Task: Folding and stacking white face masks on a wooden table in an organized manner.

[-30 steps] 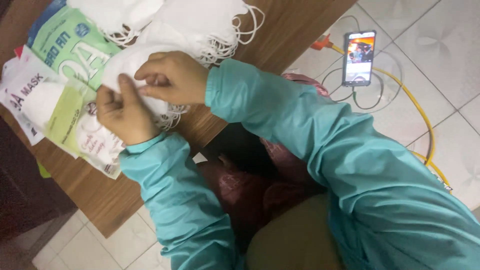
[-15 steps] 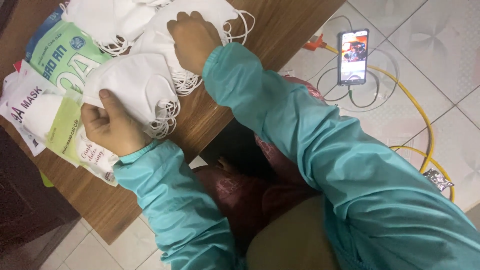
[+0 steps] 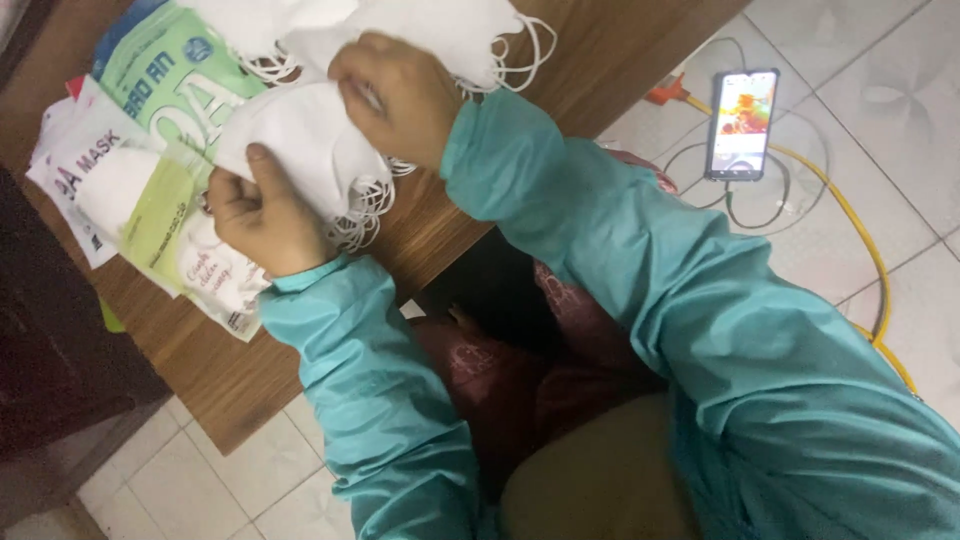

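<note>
A stack of white face masks (image 3: 300, 140) with looped ear cords lies on the wooden table (image 3: 220, 370). My left hand (image 3: 262, 215) grips the near edge of this stack, thumb on top. My right hand (image 3: 400, 95) is closed on a white mask at the top of the stack, just below a larger loose pile of white masks (image 3: 420, 25) at the upper edge of the view. Both arms wear teal sleeves.
Printed green-and-white mask packets (image 3: 150, 190) lie flat under and left of the stack. A phone (image 3: 741, 123) with a lit screen lies on the tiled floor at right, with a yellow cable (image 3: 860, 240) and an orange plug (image 3: 665, 95). A dark cabinet (image 3: 50, 370) stands left.
My right hand reached up to the far pile of masks, then came back down onto the stack that my left hand holds. The left hand has kept its grip.
</note>
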